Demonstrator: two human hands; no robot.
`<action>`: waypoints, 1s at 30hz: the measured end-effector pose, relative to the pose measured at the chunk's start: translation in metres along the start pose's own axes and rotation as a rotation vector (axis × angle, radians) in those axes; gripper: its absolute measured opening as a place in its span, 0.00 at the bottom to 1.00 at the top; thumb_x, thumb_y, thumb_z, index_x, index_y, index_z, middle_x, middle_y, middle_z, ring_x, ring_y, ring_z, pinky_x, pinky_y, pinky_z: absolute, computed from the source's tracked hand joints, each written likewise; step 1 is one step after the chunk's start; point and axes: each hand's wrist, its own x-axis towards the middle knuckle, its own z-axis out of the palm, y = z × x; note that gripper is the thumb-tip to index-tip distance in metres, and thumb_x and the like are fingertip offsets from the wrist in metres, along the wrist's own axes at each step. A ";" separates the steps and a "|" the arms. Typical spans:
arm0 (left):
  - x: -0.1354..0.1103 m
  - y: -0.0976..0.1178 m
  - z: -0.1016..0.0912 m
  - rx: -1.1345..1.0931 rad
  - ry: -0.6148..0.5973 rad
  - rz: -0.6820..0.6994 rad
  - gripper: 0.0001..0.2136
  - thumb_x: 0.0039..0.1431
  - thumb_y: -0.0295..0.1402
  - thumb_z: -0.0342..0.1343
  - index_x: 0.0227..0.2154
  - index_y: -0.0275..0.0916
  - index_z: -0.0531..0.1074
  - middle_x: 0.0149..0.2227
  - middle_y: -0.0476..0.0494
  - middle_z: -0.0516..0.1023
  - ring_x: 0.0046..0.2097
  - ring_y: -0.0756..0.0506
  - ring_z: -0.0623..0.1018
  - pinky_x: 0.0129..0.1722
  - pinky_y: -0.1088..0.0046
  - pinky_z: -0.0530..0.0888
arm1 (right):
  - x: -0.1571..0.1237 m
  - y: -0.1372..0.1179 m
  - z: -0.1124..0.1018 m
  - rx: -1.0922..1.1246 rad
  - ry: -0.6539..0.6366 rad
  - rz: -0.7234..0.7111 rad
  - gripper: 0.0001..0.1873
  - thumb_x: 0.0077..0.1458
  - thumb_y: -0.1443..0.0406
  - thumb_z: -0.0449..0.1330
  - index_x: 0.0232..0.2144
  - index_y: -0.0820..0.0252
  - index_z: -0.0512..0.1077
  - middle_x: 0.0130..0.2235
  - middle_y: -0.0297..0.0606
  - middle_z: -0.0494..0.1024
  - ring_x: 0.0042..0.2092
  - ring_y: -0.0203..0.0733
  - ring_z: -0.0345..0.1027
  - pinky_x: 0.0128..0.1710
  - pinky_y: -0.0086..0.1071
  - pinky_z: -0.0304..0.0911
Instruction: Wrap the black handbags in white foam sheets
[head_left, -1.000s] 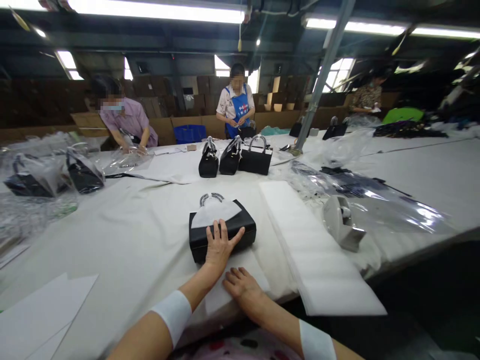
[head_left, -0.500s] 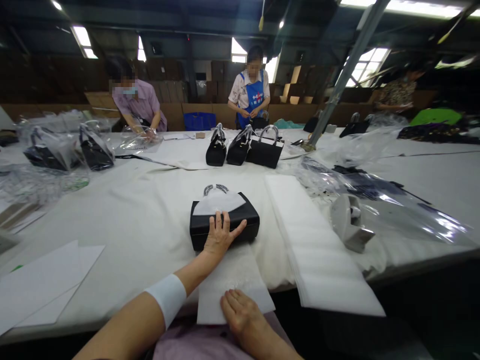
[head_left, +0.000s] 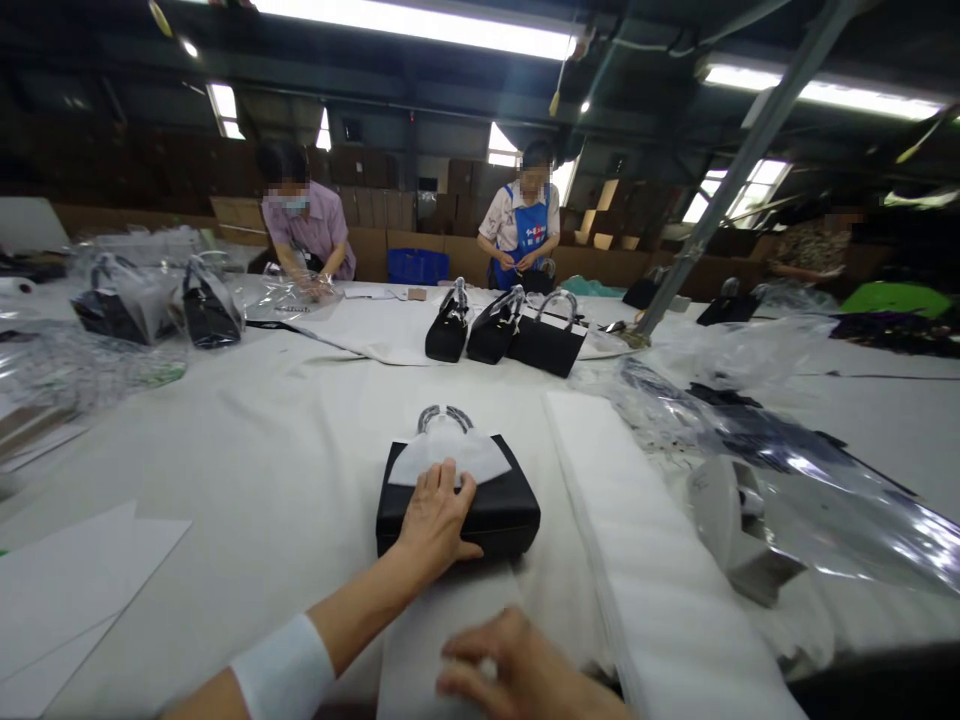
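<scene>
A black handbag [head_left: 495,505] lies flat on the white-covered table [head_left: 255,440], its silver handles pointing away from me and a white foam sheet tucked over its top. My left hand [head_left: 433,518] presses palm-down on the bag's near edge. My right hand [head_left: 517,668] is blurred at the bottom of the view, fingers curled on a white foam sheet [head_left: 435,640] that lies in front of the bag.
A stack of white foam sheets [head_left: 637,540] lies right of the bag, with a grey tape dispenser [head_left: 731,525] and clear plastic bags [head_left: 787,450] beyond. Three black handbags [head_left: 502,335] stand further back. Two people work across the table. Bagged handbags [head_left: 150,305] sit far left.
My left hand has closed its fingers together on the bag. My right hand has slid nearer to me with the foam sheet and now looks blurred. The camera has tilted.
</scene>
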 end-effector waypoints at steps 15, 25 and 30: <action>0.005 -0.016 0.003 -0.019 0.184 -0.020 0.52 0.30 0.60 0.66 0.59 0.39 0.58 0.59 0.28 0.62 0.59 0.29 0.63 0.59 0.43 0.56 | 0.169 0.124 -0.056 -0.212 -0.132 0.045 0.22 0.65 0.62 0.45 0.58 0.62 0.63 0.62 0.47 0.64 0.65 0.55 0.51 0.60 0.59 0.51; -0.002 -0.032 0.006 -0.231 -0.030 -0.026 0.53 0.33 0.64 0.61 0.58 0.31 0.58 0.58 0.28 0.64 0.59 0.30 0.64 0.60 0.50 0.58 | 0.113 0.092 -0.088 -0.048 -0.029 0.044 0.28 0.59 0.58 0.56 0.59 0.63 0.63 0.64 0.50 0.58 0.66 0.51 0.48 0.64 0.48 0.51; 0.002 -0.033 -0.007 -0.307 -0.068 -0.037 0.43 0.35 0.58 0.65 0.52 0.35 0.64 0.48 0.37 0.70 0.49 0.35 0.69 0.55 0.54 0.65 | 0.085 0.097 -0.086 -0.009 0.077 0.070 0.30 0.58 0.59 0.59 0.61 0.59 0.59 0.64 0.50 0.58 0.64 0.52 0.53 0.61 0.48 0.56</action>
